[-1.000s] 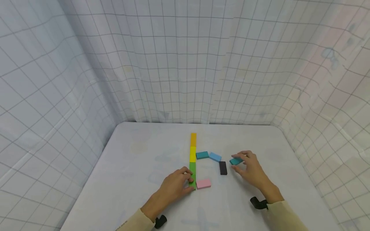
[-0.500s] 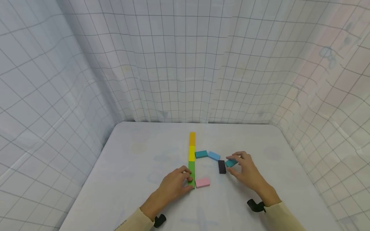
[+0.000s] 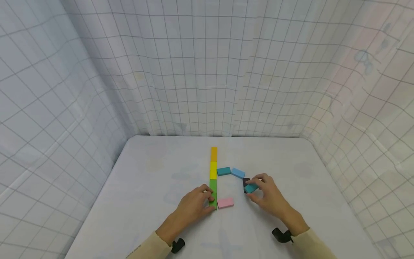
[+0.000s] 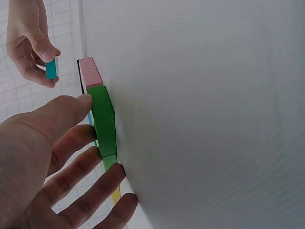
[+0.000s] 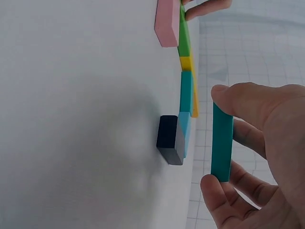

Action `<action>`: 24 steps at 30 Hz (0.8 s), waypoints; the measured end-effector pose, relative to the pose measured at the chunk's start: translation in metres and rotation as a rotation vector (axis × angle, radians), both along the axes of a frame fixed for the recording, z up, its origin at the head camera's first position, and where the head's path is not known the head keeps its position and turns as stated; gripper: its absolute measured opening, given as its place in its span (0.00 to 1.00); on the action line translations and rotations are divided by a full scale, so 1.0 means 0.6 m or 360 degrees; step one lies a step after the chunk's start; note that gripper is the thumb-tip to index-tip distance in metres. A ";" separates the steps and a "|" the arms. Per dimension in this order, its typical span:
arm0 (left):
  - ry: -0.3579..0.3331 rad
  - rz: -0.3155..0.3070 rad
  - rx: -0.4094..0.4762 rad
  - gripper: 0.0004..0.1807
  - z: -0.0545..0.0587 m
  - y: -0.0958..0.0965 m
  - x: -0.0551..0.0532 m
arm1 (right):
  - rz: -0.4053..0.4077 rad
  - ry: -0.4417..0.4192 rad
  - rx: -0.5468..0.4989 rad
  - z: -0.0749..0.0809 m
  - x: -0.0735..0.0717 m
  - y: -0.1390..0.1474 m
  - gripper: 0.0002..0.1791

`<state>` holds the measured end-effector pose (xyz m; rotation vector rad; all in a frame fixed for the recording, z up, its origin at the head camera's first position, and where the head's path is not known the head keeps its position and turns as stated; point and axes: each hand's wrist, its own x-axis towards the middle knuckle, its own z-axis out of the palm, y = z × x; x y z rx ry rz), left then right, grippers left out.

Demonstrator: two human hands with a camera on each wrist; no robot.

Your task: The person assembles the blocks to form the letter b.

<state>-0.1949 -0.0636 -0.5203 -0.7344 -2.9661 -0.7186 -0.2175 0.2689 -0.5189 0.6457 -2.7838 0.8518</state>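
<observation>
My right hand [image 3: 270, 199] pinches a teal domino-like block [image 5: 221, 143] by its ends, between thumb and fingertips. In the head view that block overlaps the near part of a black block [image 3: 245, 180]; the right wrist view shows it apart from the black block. My left hand [image 3: 192, 205] rests its loosely bent fingers and thumb tip on the green blocks [image 4: 104, 129] at the near end of a straight row. Farther along lie a yellow block [image 3: 213, 170] and an orange one [image 3: 214, 154]. A pink block [image 3: 225, 203] lies just right of the row's near end.
From the yellow block a second teal block [image 3: 224, 171] and a light blue block [image 3: 238, 173] run rightward to the black one. Everything lies on a white-covered table [image 3: 155, 172], enclosed by grid-patterned curtains [image 3: 200, 72] at the back and sides.
My right hand has carried the teal block leftward and slightly nearer, from right of the black block to over it. The left hand stays on the green blocks; the whole view shifts slightly.
</observation>
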 end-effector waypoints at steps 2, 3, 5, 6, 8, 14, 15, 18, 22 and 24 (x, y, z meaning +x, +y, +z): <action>0.0005 -0.0003 0.0003 0.10 -0.001 -0.001 0.001 | -0.0001 -0.0033 0.0006 -0.002 0.003 -0.005 0.22; 0.0002 -0.0002 0.0004 0.10 -0.001 -0.001 0.001 | -0.0004 -0.0053 0.0009 -0.004 0.005 -0.007 0.22; -0.0001 -0.0003 0.0003 0.10 -0.001 -0.001 0.002 | -0.0003 -0.0087 0.0012 -0.006 0.008 -0.011 0.22; 0.0002 -0.0006 0.0004 0.10 -0.002 -0.001 0.002 | -0.0001 -0.0097 0.0011 -0.007 0.010 -0.013 0.22; 0.0004 -0.0009 0.0007 0.10 -0.001 -0.002 0.002 | 0.0012 -0.0116 -0.0002 -0.008 0.013 -0.017 0.22; 0.0021 -0.0017 0.0016 0.11 0.002 -0.002 0.002 | 0.0075 -0.0065 -0.0008 -0.020 0.018 -0.027 0.21; 0.0021 -0.0017 0.0015 0.11 0.001 -0.002 0.002 | 0.0078 -0.0063 -0.0001 -0.022 0.019 -0.029 0.21; 0.0022 -0.0016 0.0009 0.11 0.000 -0.003 0.002 | 0.0071 -0.0097 0.0010 -0.022 0.023 -0.033 0.21; 0.0035 -0.0020 0.0001 0.11 -0.003 -0.003 0.001 | 0.0065 -0.0125 0.0033 -0.019 0.027 -0.038 0.20; 0.0037 -0.0019 0.0001 0.11 -0.003 -0.003 0.001 | 0.0070 -0.0123 0.0045 -0.018 0.027 -0.040 0.20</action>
